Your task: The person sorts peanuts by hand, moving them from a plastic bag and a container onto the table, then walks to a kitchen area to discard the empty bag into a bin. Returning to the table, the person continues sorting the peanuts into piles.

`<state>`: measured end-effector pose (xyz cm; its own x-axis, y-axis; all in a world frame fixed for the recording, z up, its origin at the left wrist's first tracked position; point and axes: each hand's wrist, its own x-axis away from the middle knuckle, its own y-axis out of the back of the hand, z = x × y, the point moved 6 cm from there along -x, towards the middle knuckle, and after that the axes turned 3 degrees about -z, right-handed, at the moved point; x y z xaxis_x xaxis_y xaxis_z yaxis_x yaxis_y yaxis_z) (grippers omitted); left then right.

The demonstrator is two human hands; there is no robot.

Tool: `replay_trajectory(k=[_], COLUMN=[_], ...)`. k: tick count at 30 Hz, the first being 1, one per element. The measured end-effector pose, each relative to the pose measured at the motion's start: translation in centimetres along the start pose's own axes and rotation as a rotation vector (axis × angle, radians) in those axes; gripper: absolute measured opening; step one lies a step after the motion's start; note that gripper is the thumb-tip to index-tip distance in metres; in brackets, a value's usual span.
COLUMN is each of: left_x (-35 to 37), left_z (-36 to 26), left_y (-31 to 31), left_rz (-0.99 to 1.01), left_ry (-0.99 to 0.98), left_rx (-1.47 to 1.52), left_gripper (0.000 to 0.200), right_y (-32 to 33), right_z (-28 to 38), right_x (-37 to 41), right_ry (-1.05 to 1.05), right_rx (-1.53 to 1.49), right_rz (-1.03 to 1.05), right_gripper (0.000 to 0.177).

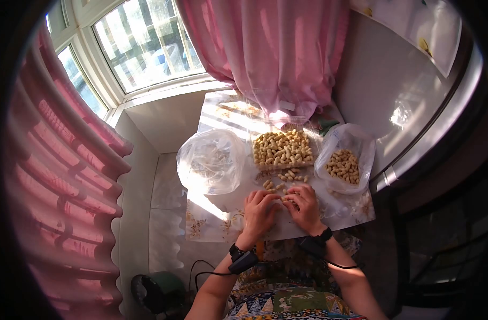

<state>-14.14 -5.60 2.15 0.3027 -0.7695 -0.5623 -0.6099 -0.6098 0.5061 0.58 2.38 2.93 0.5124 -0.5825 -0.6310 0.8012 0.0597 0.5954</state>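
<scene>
My left hand (260,214) and my right hand (305,207) are close together over the near part of the table, fingers curled inward. Between their fingertips is a small tan peanut in its shell, mostly covered by the fingers. Just beyond them lie loose peanuts (293,175) on the tabletop. Farther back, a clear rectangular container (284,166) is heaped with unshelled peanuts (282,148). To its right, an open clear plastic bag (365,143) holds more peanuts (342,167). On the left stands a white plastic bag (212,165) whose contents are hard to make out.
The table (217,226) has a pale patterned cover with strong sunlight across it. Pink curtains (265,53) hang behind it and at the left, by a window (148,42). A dark green round object (164,290) sits on the floor at lower left. Cables run from both wrist straps.
</scene>
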Motion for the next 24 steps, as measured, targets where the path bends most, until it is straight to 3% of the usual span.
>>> replay_trajectory(k=[10,16,21,24], left_x=[-0.2,-0.3,-0.2,-0.4], left_z=[-0.1,0.2,0.1,0.0], left_y=[-0.1,0.1,0.2,0.1], left_rz=[0.014,-0.03,-0.035,-0.035], left_ry=[0.0,0.006,0.016,0.028], left_rx=[0.024,0.031,0.048,0.05], left_gripper=[0.021,0.016,0.015,0.015], right_y=[0.1,2.9,9.1,11.3], right_z=[0.4,0.5,-2.4,-6.3], right_x=[0.0,-0.6,-2.0,-1.9], right_ry=[0.04,-0.05,-0.095,-0.207], right_rx=[-0.016,-0.114,0.096,0.166], right_rz=[0.018,-0.16,-0.384,-0.372], right_gripper=[0.014,0.019,0.018,0.02])
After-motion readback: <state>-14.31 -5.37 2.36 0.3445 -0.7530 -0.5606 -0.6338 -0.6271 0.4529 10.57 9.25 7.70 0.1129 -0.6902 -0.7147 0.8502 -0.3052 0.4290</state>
